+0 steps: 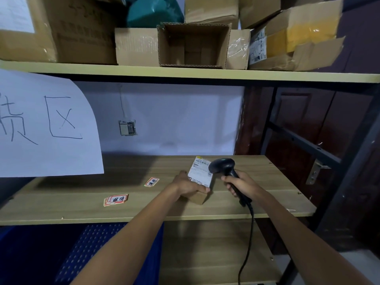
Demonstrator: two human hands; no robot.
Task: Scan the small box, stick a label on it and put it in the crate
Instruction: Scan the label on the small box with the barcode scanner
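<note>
A small cardboard box with a white shipping label on top rests on the wooden shelf. My left hand grips its near left side. My right hand holds a black corded barcode scanner, whose head hangs just over the box's right edge and points at the label. A stack of red-edged stickers lies on the shelf to the left, and a single sticker lies closer to the box. A blue perforated crate sits below the shelf at the lower left.
The upper shelf carries several cardboard boxes, one open, and a green bag. A white paper sign with handwriting hangs at the left. The dark metal rack frame and a door stand to the right.
</note>
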